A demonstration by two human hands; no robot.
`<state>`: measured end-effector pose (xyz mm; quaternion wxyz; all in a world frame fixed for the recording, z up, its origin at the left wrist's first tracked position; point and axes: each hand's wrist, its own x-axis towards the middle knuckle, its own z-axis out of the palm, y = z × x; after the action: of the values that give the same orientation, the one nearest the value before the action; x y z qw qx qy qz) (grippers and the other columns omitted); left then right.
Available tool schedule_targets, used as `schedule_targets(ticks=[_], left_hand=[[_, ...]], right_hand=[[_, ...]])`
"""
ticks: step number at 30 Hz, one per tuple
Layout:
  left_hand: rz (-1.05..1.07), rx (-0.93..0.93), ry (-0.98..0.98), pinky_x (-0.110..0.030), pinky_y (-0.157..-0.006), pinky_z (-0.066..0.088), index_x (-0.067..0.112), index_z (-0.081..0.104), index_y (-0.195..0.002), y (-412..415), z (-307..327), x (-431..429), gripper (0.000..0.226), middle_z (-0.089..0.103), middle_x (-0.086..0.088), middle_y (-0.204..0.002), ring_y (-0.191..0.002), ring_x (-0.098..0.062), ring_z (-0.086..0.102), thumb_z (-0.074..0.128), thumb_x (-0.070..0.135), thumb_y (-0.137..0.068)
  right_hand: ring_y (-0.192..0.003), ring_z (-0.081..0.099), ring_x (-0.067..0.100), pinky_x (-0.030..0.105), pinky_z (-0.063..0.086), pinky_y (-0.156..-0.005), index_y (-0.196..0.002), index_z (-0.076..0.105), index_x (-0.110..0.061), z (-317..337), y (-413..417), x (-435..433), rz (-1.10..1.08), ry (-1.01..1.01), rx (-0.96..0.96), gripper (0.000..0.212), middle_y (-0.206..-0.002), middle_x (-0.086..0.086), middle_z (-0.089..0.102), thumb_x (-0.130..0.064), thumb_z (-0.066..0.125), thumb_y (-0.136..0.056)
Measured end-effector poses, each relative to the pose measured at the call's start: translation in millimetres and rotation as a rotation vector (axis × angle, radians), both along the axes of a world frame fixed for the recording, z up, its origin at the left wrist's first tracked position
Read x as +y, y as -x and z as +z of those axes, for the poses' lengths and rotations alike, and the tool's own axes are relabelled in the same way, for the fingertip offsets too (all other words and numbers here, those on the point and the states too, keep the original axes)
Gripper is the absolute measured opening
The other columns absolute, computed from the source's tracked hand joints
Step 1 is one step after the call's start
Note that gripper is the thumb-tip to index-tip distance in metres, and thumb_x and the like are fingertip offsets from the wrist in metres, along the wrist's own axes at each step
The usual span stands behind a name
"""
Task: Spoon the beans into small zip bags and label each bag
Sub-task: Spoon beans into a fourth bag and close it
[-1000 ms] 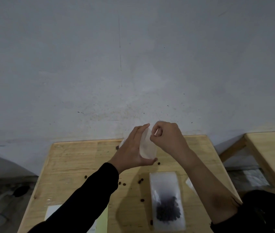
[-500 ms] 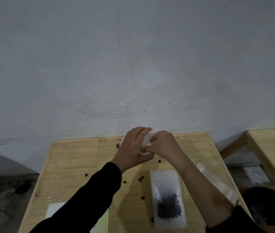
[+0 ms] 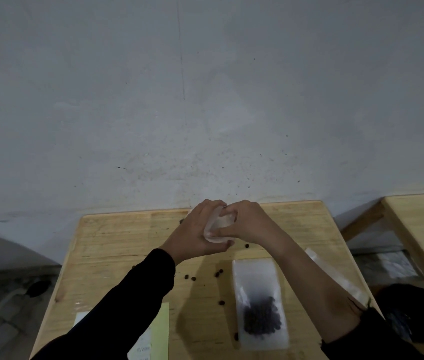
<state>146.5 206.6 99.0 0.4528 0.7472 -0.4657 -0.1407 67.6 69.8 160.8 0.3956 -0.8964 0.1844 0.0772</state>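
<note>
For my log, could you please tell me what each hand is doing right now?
Left hand: curled round the small zip bag, holding it.
Right hand: pinching the same bag.

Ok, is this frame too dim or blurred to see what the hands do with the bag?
Head view: dim, flat light, no glare; left hand and right hand slightly soft, both gripping a pale bag whose contents cannot be read. Head view: the filled bag on the table shows its dark beans clearly; wide lens bends lines near the frame's edges.
</note>
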Motion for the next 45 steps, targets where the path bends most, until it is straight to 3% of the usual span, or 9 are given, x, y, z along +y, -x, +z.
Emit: schedule_targets(ticks=[2,8,13,19,25,29,35,41,45], left_hand=[[0.023,0.044,-0.017,-0.033,-0.089,0.048,0.055,0.035,-0.118,-2.7,-2.2,4.7,0.066,0.046,0.021,-0.12,-0.109,-0.008,0.051,0.077,0.044,-0.069],[0.123,0.232,-0.184,-0.034,-0.087,0.048,0.038,0.039,-0.127,-22.2,-29.7,40.7,0.067,0.045,0.016,-0.127,-0.115,-0.008,0.049,0.076,0.044,-0.072],[0.063,0.305,-0.34,-0.029,-0.083,0.045,0.042,0.037,-0.124,-33.7,-44.2,55.7,0.063,0.042,0.017,-0.125,-0.113,-0.009,0.047,0.075,0.036,-0.074],[0.086,0.301,-0.465,-0.02,-0.083,0.038,0.043,0.025,-0.124,-41.1,-61.9,48.1,0.078,0.024,0.011,-0.135,-0.119,-0.009,0.035,0.08,0.026,-0.071],[0.066,0.353,-0.539,-0.025,-0.089,0.038,0.026,0.025,-0.141,-49.8,-76.2,36.9,0.097,0.019,0.011,-0.144,-0.127,-0.011,0.031,0.078,0.043,-0.061],[0.047,0.348,-0.548,-0.023,-0.091,0.034,0.023,0.021,-0.144,-52.1,-81.1,30.3,0.094,0.021,0.014,-0.139,-0.127,-0.008,0.028,0.078,0.032,-0.07],[0.087,0.344,-0.56,-0.015,-0.101,0.019,0.014,0.026,-0.146,-59.1,-86.9,27.7,0.091,0.014,0.0,-0.154,-0.136,-0.008,0.019,0.079,0.028,-0.074],[0.127,0.34,-0.439,-0.014,-0.097,0.025,0.017,0.03,-0.145,-54.4,-80.6,33.1,0.088,0.009,0.007,-0.155,-0.133,0.001,0.019,0.08,0.024,-0.073],[0.162,0.299,-0.299,-0.015,-0.105,0.03,0.022,0.031,-0.145,-45.6,-78.0,34.8,0.09,0.009,0.014,-0.153,-0.137,0.002,0.018,0.082,0.026,-0.07]], right_hand=[[-0.089,0.057,0.005,0.013,0.041,-0.068,-0.113,0.068,-0.017,-4.5,-2.8,-1.0,-0.01,-0.049,0.0,0.052,-0.106,-0.004,0.066,-0.038,0.082,-0.068],[-0.077,0.066,0.003,0.004,0.047,-0.069,-0.086,0.074,-0.012,-38.8,-2.4,-20.6,-0.247,-0.195,-0.177,0.008,-0.085,-0.001,0.072,-0.015,0.073,-0.079],[-0.102,0.062,0.022,0.021,0.043,-0.081,-0.11,0.063,-0.005,-87.8,4.2,-34.9,-0.269,0.057,-0.013,0.026,-0.109,0.011,0.065,-0.017,0.065,-0.086],[-0.077,0.059,0.021,0.028,0.045,-0.062,-0.117,0.044,-0.012,-113.4,-0.3,-18.8,-0.149,-0.128,0.305,0.035,-0.098,0.013,0.062,-0.029,0.059,-0.09],[-0.068,0.063,0.023,0.036,0.056,-0.07,-0.091,0.059,-0.002,-128.9,-14.1,-9.6,-0.469,-0.366,0.133,0.008,-0.091,0.015,0.063,-0.006,0.062,-0.084],[-0.067,0.066,0.02,0.036,0.055,-0.072,-0.082,0.062,-0.012,-128.4,-21.5,-11.2,-0.541,-0.37,0.001,0.004,-0.082,0.009,0.068,-0.01,0.063,-0.084],[-0.064,0.061,0.009,0.016,0.047,-0.056,-0.102,0.067,-0.011,-136.4,-37.5,-3.0,-0.671,-0.583,-0.074,0.015,-0.073,0.003,0.065,-0.013,0.057,-0.091],[-0.059,0.06,0.001,0.01,0.046,-0.056,-0.103,0.063,-0.01,-130.0,-34.2,-2.2,-0.55,-0.296,-0.306,0.017,-0.08,0.007,0.064,-0.018,0.05,-0.096],[-0.08,0.064,0.02,0.028,0.051,-0.073,-0.106,0.063,-0.013,-122.0,-23.1,-17.9,-0.372,-0.065,-0.438,0.02,-0.102,0.001,0.061,-0.018,0.046,-0.098]])
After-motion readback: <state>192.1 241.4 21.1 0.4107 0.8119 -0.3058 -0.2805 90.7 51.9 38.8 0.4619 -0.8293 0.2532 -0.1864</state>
